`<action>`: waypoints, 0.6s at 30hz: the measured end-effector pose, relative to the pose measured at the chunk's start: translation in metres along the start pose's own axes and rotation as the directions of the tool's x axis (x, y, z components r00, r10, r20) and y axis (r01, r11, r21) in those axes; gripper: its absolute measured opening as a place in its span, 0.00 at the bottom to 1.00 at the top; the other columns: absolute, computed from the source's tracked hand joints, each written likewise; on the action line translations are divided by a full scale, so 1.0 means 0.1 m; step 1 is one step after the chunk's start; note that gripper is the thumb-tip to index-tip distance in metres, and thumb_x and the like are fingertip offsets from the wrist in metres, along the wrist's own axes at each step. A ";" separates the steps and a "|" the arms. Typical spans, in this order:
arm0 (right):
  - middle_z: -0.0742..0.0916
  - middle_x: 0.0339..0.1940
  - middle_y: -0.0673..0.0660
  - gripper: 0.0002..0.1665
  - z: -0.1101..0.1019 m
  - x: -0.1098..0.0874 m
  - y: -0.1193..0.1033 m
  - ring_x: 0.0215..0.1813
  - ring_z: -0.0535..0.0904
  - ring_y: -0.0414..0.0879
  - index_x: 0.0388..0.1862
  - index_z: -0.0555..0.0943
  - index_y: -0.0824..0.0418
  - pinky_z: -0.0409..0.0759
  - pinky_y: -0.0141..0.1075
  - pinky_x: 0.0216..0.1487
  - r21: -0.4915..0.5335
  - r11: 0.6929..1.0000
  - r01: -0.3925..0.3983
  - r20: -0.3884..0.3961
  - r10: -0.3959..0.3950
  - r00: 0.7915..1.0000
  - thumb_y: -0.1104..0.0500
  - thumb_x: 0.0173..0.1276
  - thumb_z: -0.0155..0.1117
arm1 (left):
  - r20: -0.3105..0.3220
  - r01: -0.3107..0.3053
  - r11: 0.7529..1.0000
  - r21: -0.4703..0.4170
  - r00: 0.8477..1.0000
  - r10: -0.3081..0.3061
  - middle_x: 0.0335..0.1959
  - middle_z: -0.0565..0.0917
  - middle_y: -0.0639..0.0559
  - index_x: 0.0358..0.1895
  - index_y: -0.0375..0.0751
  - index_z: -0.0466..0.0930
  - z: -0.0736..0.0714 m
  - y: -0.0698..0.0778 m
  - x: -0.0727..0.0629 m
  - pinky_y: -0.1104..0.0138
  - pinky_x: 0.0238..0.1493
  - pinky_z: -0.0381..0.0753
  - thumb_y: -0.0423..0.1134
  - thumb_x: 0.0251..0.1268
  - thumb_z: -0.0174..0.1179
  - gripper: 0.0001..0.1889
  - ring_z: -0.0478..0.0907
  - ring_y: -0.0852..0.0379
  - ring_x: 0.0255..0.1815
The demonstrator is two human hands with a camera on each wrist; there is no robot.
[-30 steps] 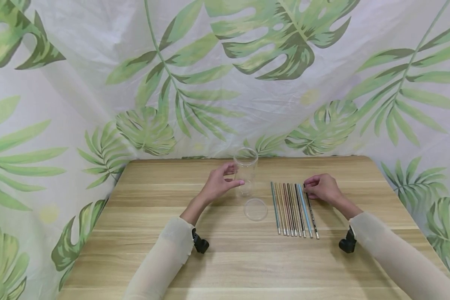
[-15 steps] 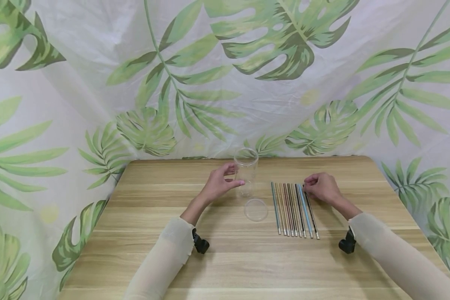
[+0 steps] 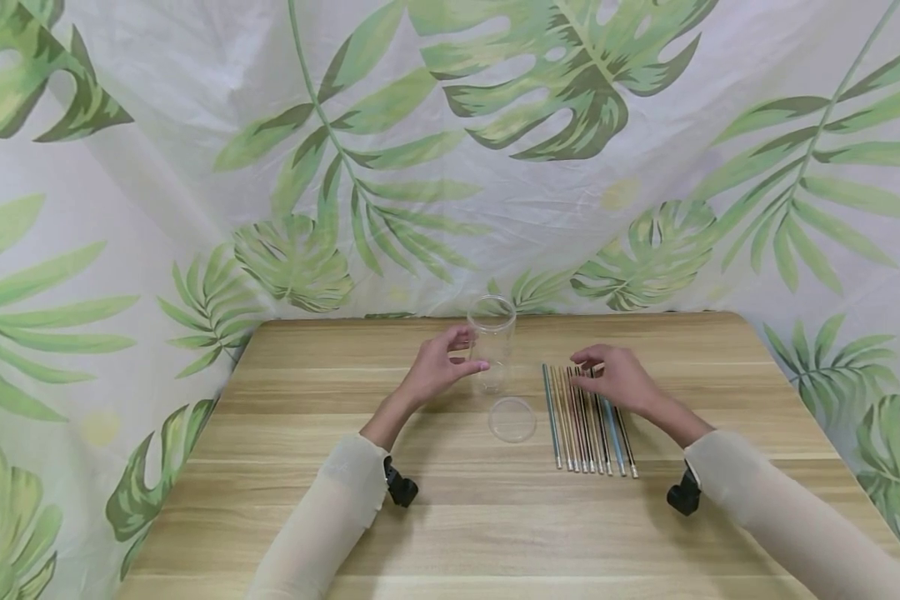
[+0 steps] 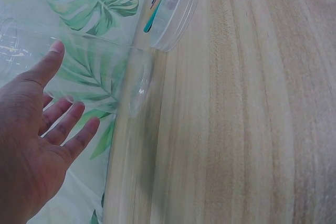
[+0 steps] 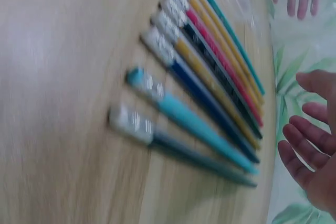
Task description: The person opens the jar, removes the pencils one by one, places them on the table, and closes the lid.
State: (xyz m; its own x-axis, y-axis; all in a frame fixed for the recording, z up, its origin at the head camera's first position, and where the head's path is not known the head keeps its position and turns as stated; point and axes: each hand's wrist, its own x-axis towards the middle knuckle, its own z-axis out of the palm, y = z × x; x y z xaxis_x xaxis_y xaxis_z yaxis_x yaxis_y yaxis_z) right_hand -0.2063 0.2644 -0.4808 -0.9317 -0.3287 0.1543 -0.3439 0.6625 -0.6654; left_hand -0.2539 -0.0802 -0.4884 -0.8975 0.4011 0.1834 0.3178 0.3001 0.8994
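A clear plastic jar [image 3: 493, 346] stands upright near the table's back edge, its mouth uncovered. My left hand [image 3: 438, 365] is at its left side with thumb and fingers spread; whether they touch the wall is unclear. In front of the jar lies a clear round lid [image 3: 512, 419]. To the right is a row of several pencils [image 3: 551, 417], side by side, ferrule ends toward me. Over their far ends hovers my right hand [image 3: 621, 379], fingers loosely extended and holding nothing. A light blue pencil [image 5: 199, 127] and a dark pencil [image 5: 194, 156] are at the row's right end.
Everything rests on a wood-grain table [image 3: 450, 533]. Behind it hangs a leaf-patterned cloth [image 3: 540, 233]. A small black camera [image 3: 401, 483] is on the left wrist, and another black camera [image 3: 684, 495] is on the right.
My right hand has let go of the dark pencil at the row's right end and moved left over the row. The left hand and jar have stayed in place.
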 end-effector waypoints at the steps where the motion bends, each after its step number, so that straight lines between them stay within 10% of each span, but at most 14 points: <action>1: 0.89 0.54 0.71 0.24 0.03 0.00 -0.03 0.52 0.88 0.65 0.58 0.84 0.74 0.91 0.54 0.52 0.000 1.000 0.020 0.013 -0.020 1.000 0.62 0.68 0.77 | 0.000 0.001 1.000 0.002 1.000 -0.001 0.68 0.81 0.35 0.70 0.35 0.75 0.00 0.00 0.00 0.48 0.66 0.85 0.40 0.61 0.80 0.36 0.80 0.39 0.68; 18: 0.87 0.61 0.65 0.38 0.47 -0.01 -0.38 0.68 0.80 0.65 0.62 0.83 0.68 0.77 0.59 0.74 -0.129 0.967 0.221 0.206 -0.192 0.959 0.50 0.58 0.86 | 0.003 0.012 1.000 0.017 1.000 -0.012 0.69 0.81 0.35 0.71 0.35 0.74 -0.01 0.02 0.01 0.50 0.65 0.86 0.41 0.61 0.80 0.37 0.80 0.40 0.68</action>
State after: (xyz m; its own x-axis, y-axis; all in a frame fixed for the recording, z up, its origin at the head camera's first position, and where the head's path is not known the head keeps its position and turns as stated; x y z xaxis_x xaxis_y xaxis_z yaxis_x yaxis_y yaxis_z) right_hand -0.1872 0.2081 -0.4895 -0.8037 -0.5816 0.1253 -0.5538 0.6544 -0.5148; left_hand -0.2541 -0.0801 -0.4863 -0.9005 0.3997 0.1714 0.3122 0.3197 0.8946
